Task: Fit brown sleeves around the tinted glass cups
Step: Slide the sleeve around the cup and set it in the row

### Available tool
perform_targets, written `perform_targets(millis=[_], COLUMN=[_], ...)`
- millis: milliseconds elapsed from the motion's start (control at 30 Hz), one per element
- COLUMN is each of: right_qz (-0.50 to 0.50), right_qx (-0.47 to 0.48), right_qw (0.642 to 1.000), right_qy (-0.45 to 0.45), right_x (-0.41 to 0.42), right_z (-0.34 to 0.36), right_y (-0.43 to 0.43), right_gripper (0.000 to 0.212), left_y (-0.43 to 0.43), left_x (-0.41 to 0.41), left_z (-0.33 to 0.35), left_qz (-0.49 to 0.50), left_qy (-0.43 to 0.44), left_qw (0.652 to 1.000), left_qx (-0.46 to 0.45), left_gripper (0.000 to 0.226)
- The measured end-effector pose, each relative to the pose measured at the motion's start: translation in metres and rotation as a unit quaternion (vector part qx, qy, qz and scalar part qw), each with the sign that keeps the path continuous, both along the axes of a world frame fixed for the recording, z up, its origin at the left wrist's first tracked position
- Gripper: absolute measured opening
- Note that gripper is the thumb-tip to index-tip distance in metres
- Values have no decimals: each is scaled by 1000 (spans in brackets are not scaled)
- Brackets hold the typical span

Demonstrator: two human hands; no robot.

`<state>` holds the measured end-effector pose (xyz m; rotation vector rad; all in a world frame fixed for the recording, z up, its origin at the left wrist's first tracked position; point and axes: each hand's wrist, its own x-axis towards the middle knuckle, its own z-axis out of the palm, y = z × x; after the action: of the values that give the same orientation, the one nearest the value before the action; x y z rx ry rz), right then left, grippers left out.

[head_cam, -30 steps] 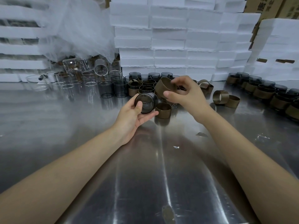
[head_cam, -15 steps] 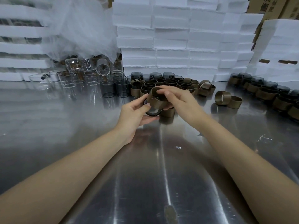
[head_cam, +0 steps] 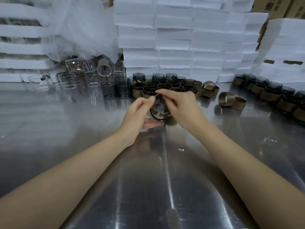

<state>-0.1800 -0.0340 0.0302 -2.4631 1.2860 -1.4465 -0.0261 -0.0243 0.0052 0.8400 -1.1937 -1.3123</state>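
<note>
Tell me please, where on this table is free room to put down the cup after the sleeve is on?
Free: the steel table between the two forearms, and the wide stretch left of the left hand, before the clear glasses. Crowded: the tinted cups behind the hands, the loose sleeves and the sleeved row on the right.

This is looking like a packing workshop or small factory line: white foam blocks are stacking high behind a long steel worktable, cardboard cartons are standing at the back, and batches of identical tinted glass cups, clear glasses and loose brown sleeves are crowding the surface.
</note>
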Motion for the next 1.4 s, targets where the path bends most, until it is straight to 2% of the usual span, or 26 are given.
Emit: perform_targets(millis=[100,200,433,567,667,800,1133,1400], right_qz=[-17,1,40,35,38,14,13,26], right_qx=[-2,23,180,228,264,239,195,200], right_qw=[998,999,983,972,963,971,980,978], right_qy=[53,24,8,49,44,24,50,56], right_x=[0,-1,0,3,4,4,5,-3], right_z=[5,8,8,6,4,1,1,-1], right_y=[3,6,5,4,2,1,0,-2], right_gripper=[34,31,44,58,64,61,58,61], left_y=[3,3,3,1,1,-1,-4,-4], left_x=[-2,-5,-4,-3,-3,-4,-3,-4], left_z=[-1,-1,-1,-2,-3,-3,-3,-5], left_qz=[0,11,40,39,35,34,42,28], left_qy=[-29,-29,-6,3,3,4,-27,-28], left_qw=[999,999,999,999,999,999,998,999], left_qx=[-33,-35,-26,-25,-33,-33,-29,-37], left_gripper=[14,10,14,17,14,19,18,33])
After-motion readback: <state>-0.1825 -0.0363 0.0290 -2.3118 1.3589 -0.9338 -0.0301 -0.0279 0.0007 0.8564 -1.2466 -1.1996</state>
